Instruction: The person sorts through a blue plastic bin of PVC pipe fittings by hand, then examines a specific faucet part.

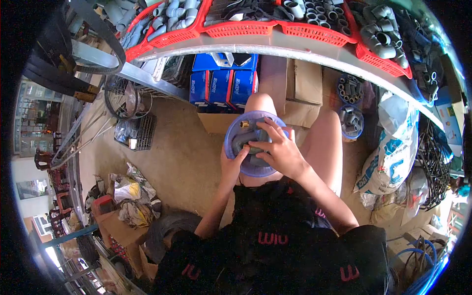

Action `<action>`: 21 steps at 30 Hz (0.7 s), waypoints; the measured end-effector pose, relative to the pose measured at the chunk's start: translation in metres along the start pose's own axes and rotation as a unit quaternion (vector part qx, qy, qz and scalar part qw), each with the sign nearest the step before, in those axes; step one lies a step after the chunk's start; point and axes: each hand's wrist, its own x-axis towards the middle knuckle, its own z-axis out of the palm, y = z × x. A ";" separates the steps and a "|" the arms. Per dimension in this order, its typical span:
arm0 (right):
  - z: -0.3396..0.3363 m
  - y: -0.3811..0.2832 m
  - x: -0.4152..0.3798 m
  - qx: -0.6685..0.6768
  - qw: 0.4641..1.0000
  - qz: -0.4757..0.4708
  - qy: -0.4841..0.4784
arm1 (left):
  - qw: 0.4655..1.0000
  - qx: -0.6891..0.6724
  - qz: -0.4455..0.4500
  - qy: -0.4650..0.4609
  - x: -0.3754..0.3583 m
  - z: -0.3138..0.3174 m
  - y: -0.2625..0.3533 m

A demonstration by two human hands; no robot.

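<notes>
A round blue-purple basket (269, 172) rests on the person's lap, with grey pipe fittings and a brass-coloured fitting (244, 124) inside. My left hand (233, 163) is at the basket's left side, its thumb over the rim and its fingertips near a small orange-brown piece. Over the basket's right half lies my right hand (281, 150), its fingers spread across the grey fittings and reaching toward the left thumb. What the left fingers hold, if anything, is too small to make out.
Red baskets (238, 29) of grey fittings line the shelf ahead. Blue boxes (224, 86) and a cardboard box (307, 81) stand beneath it. A white sack (393, 147) is at the right; crumpled bags (135, 196) and a wire crate (143, 135) are at the left.
</notes>
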 end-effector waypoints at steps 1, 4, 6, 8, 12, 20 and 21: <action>-0.004 0.000 0.001 0.023 0.999 0.011 0.023 | 1.000 0.016 0.001 0.002 -0.001 0.001 0.003; -0.013 0.002 0.009 0.097 0.990 0.066 0.079 | 0.999 0.047 0.002 0.005 -0.002 0.003 0.006; -0.010 0.011 0.018 0.145 0.975 0.128 0.105 | 0.999 0.051 0.002 0.006 -0.005 0.005 0.005; -0.003 0.009 0.022 0.066 0.979 0.185 0.064 | 0.999 0.045 0.007 0.005 -0.004 0.009 0.005; 0.017 0.016 0.014 0.108 0.977 0.130 0.127 | 0.998 0.055 0.020 0.016 -0.004 0.012 0.001; 0.014 0.015 0.001 0.114 0.978 0.108 0.140 | 0.998 0.062 -0.012 0.003 -0.005 0.008 0.008; 0.010 0.015 0.002 0.029 0.985 0.101 0.140 | 0.998 0.068 -0.012 0.000 -0.003 0.006 0.005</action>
